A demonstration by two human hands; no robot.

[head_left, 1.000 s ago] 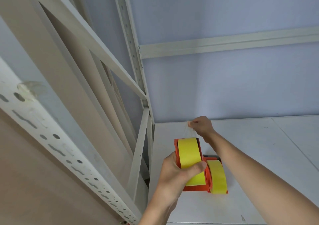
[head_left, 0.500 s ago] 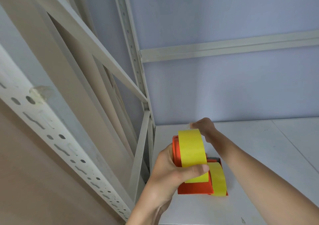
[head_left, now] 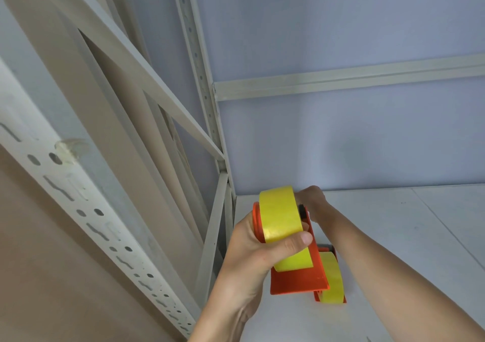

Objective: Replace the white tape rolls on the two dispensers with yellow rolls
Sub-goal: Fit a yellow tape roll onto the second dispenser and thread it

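My left hand (head_left: 258,251) grips an orange tape dispenser (head_left: 299,280) lifted above the shelf, thumb pressed across the yellow tape roll (head_left: 280,215) mounted on it. My right hand (head_left: 311,197) reaches behind the dispenser's far end, fingers closed there; what they pinch is hidden by the roll. A second orange dispenser (head_left: 319,297) with its own yellow roll (head_left: 332,278) lies on the white shelf (head_left: 393,236) just below and to the right of the held one. No white rolls are in view.
A grey metal rack upright (head_left: 199,79) and its diagonal brace (head_left: 147,79) stand at the left, right beside my left hand. A perforated upright (head_left: 78,205) crosses the lower left. The blue wall (head_left: 341,145) backs the shelf.
The held dispenser has tilted up, its roll now higher and facing me. My right hand has drawn back from the far shelf edge to the dispenser's far end.
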